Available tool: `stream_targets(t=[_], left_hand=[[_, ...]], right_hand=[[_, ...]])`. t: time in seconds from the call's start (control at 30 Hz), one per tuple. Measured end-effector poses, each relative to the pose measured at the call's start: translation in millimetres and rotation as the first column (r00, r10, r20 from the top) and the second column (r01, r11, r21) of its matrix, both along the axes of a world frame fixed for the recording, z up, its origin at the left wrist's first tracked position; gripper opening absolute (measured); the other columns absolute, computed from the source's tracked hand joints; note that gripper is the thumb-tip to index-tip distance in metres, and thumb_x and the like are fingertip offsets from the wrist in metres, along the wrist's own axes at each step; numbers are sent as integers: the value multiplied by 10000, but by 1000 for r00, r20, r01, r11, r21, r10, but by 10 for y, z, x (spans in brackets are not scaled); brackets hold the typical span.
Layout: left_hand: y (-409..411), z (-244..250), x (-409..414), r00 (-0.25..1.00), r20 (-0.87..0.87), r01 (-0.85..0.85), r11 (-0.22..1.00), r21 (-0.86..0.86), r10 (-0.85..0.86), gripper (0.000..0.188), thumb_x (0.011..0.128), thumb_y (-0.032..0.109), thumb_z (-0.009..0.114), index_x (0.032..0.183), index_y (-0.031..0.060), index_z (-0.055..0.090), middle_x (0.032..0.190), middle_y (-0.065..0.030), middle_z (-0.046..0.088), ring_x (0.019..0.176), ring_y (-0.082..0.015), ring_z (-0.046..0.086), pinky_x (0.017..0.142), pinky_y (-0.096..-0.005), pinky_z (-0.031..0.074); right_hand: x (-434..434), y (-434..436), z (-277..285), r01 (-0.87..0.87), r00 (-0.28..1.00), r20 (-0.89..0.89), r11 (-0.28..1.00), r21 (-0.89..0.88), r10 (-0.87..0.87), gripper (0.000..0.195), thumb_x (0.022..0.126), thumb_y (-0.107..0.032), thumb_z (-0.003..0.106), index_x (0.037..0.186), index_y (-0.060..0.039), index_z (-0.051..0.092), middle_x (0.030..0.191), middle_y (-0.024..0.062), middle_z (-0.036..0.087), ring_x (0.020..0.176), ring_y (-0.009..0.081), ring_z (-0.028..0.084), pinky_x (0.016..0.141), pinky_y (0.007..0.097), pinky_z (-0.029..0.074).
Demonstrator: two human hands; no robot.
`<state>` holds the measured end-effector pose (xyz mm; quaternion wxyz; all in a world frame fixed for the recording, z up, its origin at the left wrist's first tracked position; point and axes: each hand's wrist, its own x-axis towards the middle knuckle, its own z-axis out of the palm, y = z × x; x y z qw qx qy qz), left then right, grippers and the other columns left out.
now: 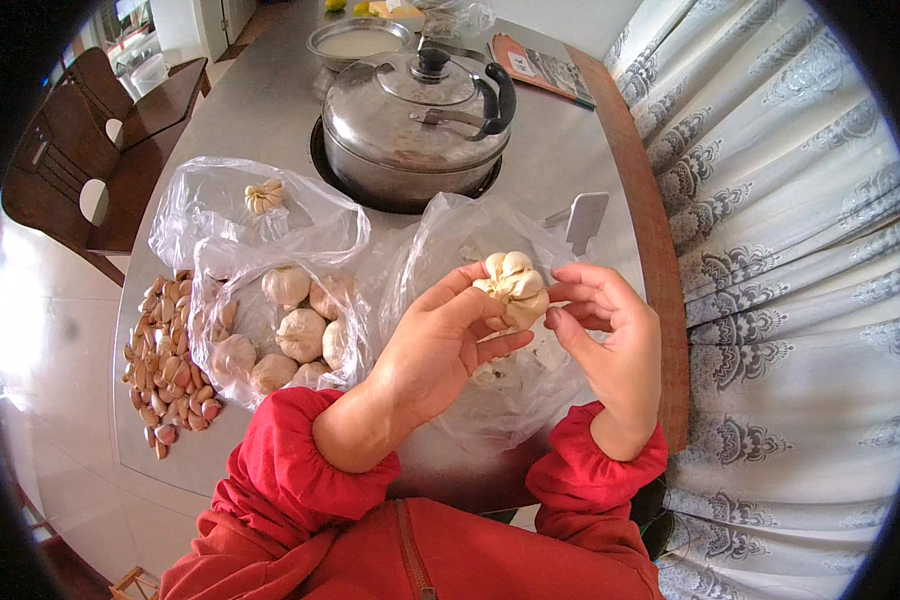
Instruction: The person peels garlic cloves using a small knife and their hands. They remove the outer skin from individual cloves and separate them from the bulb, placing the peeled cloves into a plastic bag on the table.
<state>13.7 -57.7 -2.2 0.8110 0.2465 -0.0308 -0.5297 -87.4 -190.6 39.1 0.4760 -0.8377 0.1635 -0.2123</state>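
Between the thumb and fingers of my left hand (442,337) is a garlic bulb (516,285), its outer skin gone and pale cloves showing. My right hand (611,322) is beside the bulb with fingers curled apart; its fingertips are close to the bulb's right side, and I cannot tell whether they touch it. Below both hands a clear plastic bag (420,262) lies spread with scraps of garlic skin in it. To its left, another plastic bag (210,352) holds several whole garlic bulbs (300,335) in their skins.
Loose garlic cloves (166,367) are heaped at the table's left edge. A further bag (195,195) carries a peeled bulb (264,196). A lidded steel pot (420,127), a bowl of whitish liquid (358,41) and a booklet (544,67) stand farther back. Curtains (765,300) hang at the right.
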Motion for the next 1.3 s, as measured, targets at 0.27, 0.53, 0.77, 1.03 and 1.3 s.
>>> stream_targets(t=[0.27,0.53,0.77,1.03,1.3], left_hand=[[4,-28,-2,998,61,0,999,-44,2,395,878,64,511,1251,-11,401,1115,-92,570,985,-170,584,889,-310,469],[-32,-52,-19,985,163,-59,998,-12,61,446,818,-26,589,1228,6,415,1132,-85,554,1023,-154,555,897,-273,439],[-58,-144,-46,917,318,-257,966,10,240,441,739,-85,664,1087,31,419,1039,-67,547,1002,-149,547,832,-275,484],[-66,-117,-68,836,480,-316,948,26,265,440,711,-83,684,1023,53,405,1035,-63,523,980,-142,546,799,-260,492],[-55,-52,-67,790,527,-374,927,10,313,458,697,-130,679,1009,78,417,1089,-50,513,1032,-166,548,860,-285,492]], right_hand=[[-10,45,-35,-6,998,61,994,-112,13,245,778,-38,688,1001,13,599,877,104,666,699,123,634,614,240,492],[-19,81,31,84,992,105,980,-178,-66,201,761,-67,717,925,4,625,808,80,654,643,117,620,573,236,484],[61,182,-68,119,992,51,983,-142,-112,264,745,-107,738,920,25,590,823,98,668,637,139,642,559,265,505],[71,223,-131,150,985,109,978,-148,-134,217,745,-75,708,903,20,591,757,106,671,632,160,664,565,268,507],[83,223,-161,169,978,130,985,-27,-164,104,793,-43,671,841,32,618,683,84,660,644,104,646,572,231,495]])
